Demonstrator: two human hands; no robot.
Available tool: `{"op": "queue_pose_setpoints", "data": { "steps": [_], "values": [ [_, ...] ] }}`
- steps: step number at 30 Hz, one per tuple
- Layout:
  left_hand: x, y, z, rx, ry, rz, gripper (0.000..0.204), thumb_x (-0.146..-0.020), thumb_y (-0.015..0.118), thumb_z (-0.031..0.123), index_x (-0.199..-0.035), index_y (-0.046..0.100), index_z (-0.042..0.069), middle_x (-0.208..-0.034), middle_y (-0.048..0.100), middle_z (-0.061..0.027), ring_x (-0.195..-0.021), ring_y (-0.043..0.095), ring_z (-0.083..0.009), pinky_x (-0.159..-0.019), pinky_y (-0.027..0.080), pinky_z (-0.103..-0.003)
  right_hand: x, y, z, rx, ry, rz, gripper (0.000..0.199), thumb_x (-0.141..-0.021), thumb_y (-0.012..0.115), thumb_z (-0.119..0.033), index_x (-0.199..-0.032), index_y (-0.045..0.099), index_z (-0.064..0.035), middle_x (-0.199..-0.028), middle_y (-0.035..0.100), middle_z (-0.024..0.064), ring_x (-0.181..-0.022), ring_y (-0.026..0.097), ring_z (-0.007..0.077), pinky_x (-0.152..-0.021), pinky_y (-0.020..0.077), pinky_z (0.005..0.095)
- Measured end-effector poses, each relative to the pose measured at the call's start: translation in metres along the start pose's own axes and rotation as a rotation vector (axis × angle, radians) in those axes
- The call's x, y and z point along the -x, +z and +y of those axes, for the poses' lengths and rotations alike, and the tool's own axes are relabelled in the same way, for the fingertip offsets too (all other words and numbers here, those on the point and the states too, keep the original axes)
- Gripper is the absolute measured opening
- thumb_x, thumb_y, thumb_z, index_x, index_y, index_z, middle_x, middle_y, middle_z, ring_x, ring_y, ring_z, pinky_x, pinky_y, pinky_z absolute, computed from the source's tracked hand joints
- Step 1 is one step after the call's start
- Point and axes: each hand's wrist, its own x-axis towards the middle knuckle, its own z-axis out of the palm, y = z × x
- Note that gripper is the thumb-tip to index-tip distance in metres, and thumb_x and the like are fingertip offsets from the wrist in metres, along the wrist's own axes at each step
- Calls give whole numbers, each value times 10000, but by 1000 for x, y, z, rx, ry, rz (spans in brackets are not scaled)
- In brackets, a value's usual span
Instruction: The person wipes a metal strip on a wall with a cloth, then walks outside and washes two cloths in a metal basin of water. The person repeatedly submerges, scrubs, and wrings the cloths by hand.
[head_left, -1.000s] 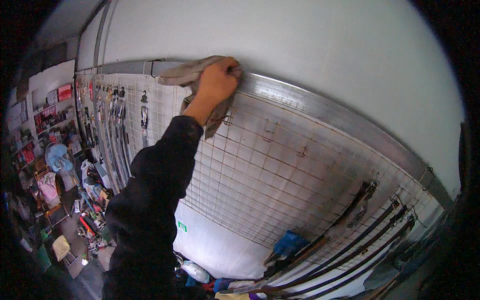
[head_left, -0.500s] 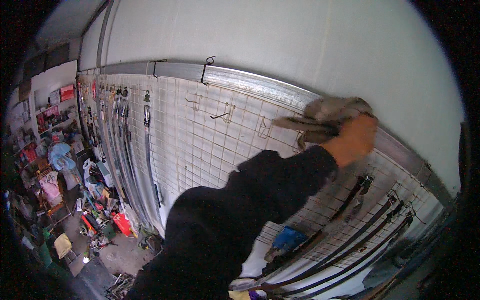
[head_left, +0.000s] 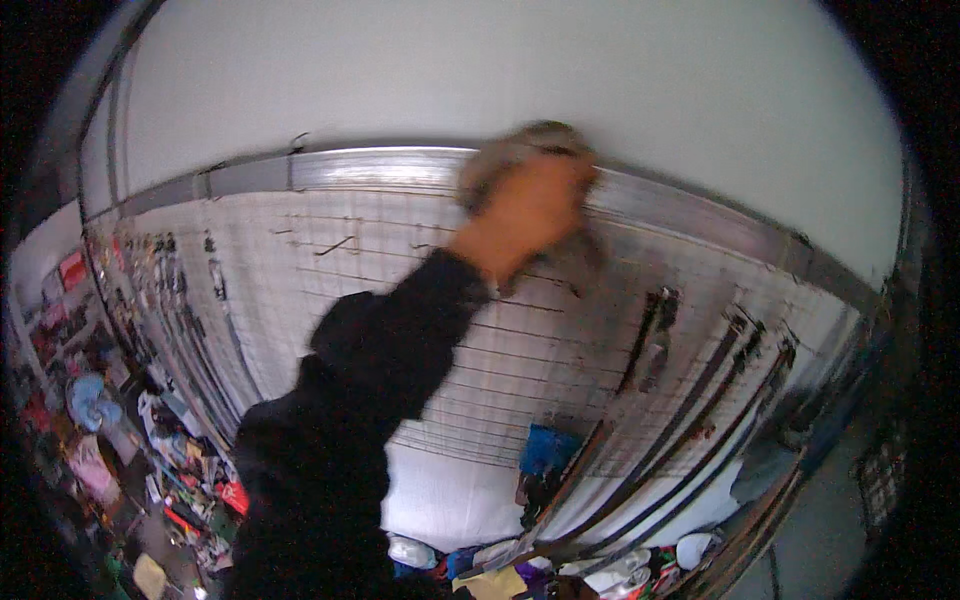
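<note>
My left hand (head_left: 520, 215) is raised to the top of a wall-mounted wire grid panel (head_left: 560, 370) and is shut on a grey-brown cloth (head_left: 545, 140). The cloth is pressed against the silver metal rail (head_left: 380, 170) that runs along the panel's upper edge. The hand and cloth are blurred by motion. My black sleeve (head_left: 380, 360) comes up from the lower left. My right hand is out of sight.
Dark belts or straps (head_left: 650, 335) hang on the grid to the right of the hand, and more hang at far left (head_left: 165, 290). A blue item (head_left: 548, 450) sits low on the panel. Colourful goods (head_left: 100, 440) are piled on the floor at left. A plain white wall rises above the rail.
The hand swept the cloth along the rail from left to right, then came back a little to the left of the hanging belts. The view has also shifted.
</note>
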Motion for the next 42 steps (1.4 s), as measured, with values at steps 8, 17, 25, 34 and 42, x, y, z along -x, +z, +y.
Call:
{"op": "queue_pose_setpoints", "data": {
  "steps": [8,17,25,34,42],
  "values": [
    [26,-24,-23,-163,-100,204,258,-881,693,105,-1136,669,76,-1026,715,-206,-968,679,-437,-852,541,-483,-2,-22,32,-69,119,48,408,-1078,509,-338,-1180,638,36,-933,705,96,-799,706,248,-755,603,395],
    [-58,66,82,-163,15,-36,285,-881,647,71,-1166,645,75,-1051,696,-241,-972,662,-459,-837,530,-517,-14,-39,44,85,170,30,302,-973,537,-115,-1228,657,-6,-993,734,119,-773,710,204,-715,573,339],
    [-130,166,181,-110,224,-216,372,-833,624,36,-1202,612,86,-1100,678,-232,-1024,662,-449,-859,554,-522,14,-69,60,211,-9,181,397,-1048,551,-325,-1289,626,-19,-1032,704,92,-804,693,174,-663,550,319],
    [-160,204,220,-73,439,-139,460,-826,612,48,-1285,579,53,-1118,674,-243,-992,680,-447,-817,579,-544,59,-83,51,182,-32,325,450,-1064,475,-389,-1240,639,-8,-1011,726,107,-812,696,204,-676,550,335],
    [-155,232,206,369,506,-9,518,-864,598,160,-1380,559,120,-1370,587,-210,-1185,608,-419,-980,518,-506,50,-79,42,159,156,351,342,-1075,493,-256,-1240,645,2,-982,719,92,-759,676,168,-669,539,315]
  ]
}}
